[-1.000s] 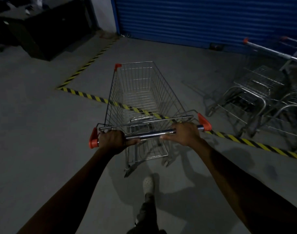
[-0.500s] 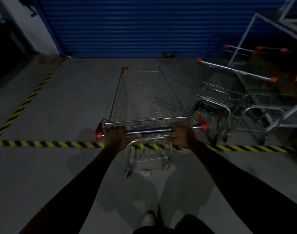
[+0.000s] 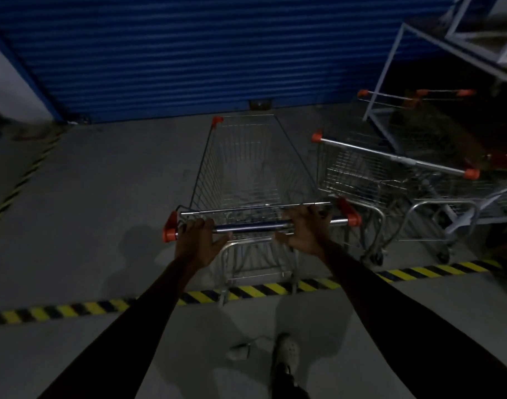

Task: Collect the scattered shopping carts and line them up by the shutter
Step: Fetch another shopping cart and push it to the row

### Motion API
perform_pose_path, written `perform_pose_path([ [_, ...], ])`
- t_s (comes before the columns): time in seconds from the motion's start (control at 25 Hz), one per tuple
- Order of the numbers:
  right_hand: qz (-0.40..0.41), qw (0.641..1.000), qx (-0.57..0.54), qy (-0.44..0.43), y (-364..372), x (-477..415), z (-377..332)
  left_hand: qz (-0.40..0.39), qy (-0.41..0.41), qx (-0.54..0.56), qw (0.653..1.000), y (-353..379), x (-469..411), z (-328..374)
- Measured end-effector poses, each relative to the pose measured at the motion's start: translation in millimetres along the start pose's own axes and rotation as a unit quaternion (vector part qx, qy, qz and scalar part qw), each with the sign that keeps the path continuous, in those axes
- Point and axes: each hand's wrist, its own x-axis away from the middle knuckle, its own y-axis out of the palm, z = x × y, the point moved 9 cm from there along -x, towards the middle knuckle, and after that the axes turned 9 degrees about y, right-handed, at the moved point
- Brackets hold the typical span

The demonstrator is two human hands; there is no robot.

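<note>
A wire shopping cart (image 3: 246,168) with orange corner caps stands in front of me, its nose pointing at the blue roller shutter (image 3: 189,53). Both hands rest on its chrome handle bar (image 3: 252,226): my left hand (image 3: 199,240) near the left orange end, my right hand (image 3: 307,228) near the right end. The fingers lie over the bar with the thumbs spread loosely. The cart's rear wheels sit by the yellow-black floor tape (image 3: 73,309). Just to the right are parked carts (image 3: 390,174), handles angled towards me, close beside my cart.
A white metal rack frame (image 3: 390,67) stands at the right behind the parked carts. Bare concrete floor (image 3: 117,182) stretches left of my cart up to the shutter. A small pale object (image 3: 240,351) lies on the floor beside my foot (image 3: 287,352).
I have swung the cart right and pushed it forward across the tape towards the shutter. It now sits beside the parked carts. My fingers have loosened on the handle.
</note>
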Motion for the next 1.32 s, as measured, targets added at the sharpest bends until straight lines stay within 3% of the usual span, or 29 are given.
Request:
perform_pose_path([
  [0.24,-0.048,0.999,-0.014,-0.007,3.9,-116.5,7.3,-0.015,-0.043,-0.02,0.999,4.7,-92.1,-12.2],
  [0.56,-0.02,0.999,-0.005,-0.043,6.5,-194.9,-28.9,-0.033,-0.093,-0.044,0.994,9.5,-157.6,-63.3],
  [0.76,0.023,0.999,-0.023,-0.041,16.5,-218.7,-57.9,-0.022,-0.074,-0.047,0.996,8.5,-184.4,-100.9],
  [0.88,0.074,0.997,-0.026,-0.005,15.1,-227.2,-71.7,-0.007,-0.029,-0.036,0.999,1.5,-201.0,-119.2],
  [1.0,0.118,0.992,-0.026,0.033,18.7,-220.8,-80.2,-0.052,-0.008,0.014,0.999,3.3,-219.0,-137.2],
  [1.16,0.079,0.988,-0.086,0.104,34.2,-207.2,-92.9,-0.122,0.096,0.175,0.972,18.7,-232.3,-130.9],
  [1.32,0.103,0.952,-0.217,0.187,9.8,-153.4,-87.5,0.024,0.274,0.33,0.903,-17.0,-217.4,-58.8],
])
